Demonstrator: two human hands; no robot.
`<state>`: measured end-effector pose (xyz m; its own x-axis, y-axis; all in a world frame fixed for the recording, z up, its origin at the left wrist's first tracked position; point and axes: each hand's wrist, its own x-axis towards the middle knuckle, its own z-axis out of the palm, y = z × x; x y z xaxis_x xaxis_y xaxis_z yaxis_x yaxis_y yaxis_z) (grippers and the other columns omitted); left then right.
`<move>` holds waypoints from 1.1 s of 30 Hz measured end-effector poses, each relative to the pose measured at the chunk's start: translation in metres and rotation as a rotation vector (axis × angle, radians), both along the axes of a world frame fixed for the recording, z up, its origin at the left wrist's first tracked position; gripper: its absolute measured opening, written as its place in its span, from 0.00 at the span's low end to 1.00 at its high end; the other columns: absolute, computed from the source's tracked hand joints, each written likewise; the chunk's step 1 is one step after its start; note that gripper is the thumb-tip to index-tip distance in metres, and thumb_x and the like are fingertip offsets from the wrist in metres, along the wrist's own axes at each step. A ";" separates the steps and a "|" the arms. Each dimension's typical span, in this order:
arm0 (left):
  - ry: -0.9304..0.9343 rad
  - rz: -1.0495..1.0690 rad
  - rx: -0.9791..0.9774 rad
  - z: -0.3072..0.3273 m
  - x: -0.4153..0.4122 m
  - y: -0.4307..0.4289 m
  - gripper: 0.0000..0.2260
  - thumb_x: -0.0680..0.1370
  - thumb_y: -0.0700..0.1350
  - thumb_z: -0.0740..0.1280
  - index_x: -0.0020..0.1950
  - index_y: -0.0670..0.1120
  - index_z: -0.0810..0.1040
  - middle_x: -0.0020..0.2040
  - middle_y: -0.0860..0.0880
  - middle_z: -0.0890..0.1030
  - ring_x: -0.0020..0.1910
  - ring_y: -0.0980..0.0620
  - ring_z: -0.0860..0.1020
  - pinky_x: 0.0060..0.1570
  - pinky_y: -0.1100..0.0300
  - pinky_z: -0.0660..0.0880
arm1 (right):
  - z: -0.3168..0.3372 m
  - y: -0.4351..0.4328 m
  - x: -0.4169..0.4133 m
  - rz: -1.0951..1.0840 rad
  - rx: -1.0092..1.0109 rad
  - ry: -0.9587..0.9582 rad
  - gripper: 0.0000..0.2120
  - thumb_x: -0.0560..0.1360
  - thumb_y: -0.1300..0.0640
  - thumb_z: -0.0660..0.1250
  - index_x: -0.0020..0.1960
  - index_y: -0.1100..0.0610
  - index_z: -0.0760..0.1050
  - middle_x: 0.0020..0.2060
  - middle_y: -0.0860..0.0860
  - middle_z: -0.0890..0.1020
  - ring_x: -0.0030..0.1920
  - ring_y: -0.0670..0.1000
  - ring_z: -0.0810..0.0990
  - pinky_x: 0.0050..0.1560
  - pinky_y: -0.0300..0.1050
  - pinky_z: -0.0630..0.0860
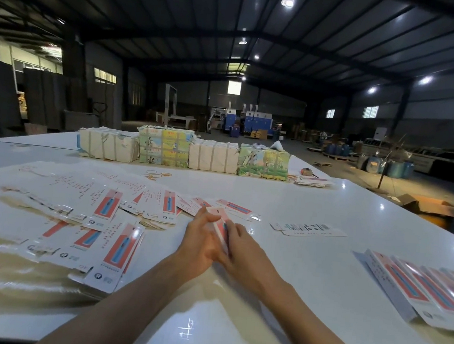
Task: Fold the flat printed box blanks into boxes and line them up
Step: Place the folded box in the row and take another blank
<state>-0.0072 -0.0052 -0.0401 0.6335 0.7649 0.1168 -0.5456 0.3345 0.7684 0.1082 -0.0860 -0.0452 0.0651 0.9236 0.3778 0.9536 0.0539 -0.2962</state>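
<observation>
Fingers of left hand (199, 242) and right hand (244, 254) grip one box blank (219, 219); four bundles (213, 156) stand beyond

White table (307, 276): left hand (199, 241) and right hand (243, 252) grip one box blank (219, 221); loose blanks (82, 219) left; folded boxes (427, 293) right; wrapped bundles (183, 151) behind.

The hall is dim. Small ceiling lamps (287, 2) burn as blown-out spots, and pale daylight enters through windows (104, 76) on the side walls. The glossy bench (321, 278) returns the lamps as glints near its right edge. Glare streaks the blanks (18, 249) at its left edge, which smear out of focus. The box (219, 223) at the middle is fairly sharp. The roof beams (177, 37) and bench edges bow toward the frame's darkened corners.
</observation>
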 end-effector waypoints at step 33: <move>1.673 0.528 0.992 0.032 -0.120 0.051 0.28 0.75 0.53 0.78 0.68 0.44 0.71 0.59 0.44 0.81 0.45 0.53 0.77 0.42 0.57 0.76 | -0.002 -0.141 0.198 -0.889 -0.201 -0.374 0.17 0.85 0.53 0.58 0.71 0.56 0.73 0.70 0.54 0.75 0.71 0.55 0.71 0.73 0.49 0.68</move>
<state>-0.1274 0.0455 -0.0082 0.3224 0.9292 0.1809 0.8796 -0.3647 0.3055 0.3059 -0.2269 -0.0477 0.6753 0.6455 0.3568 0.6567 -0.7464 0.1073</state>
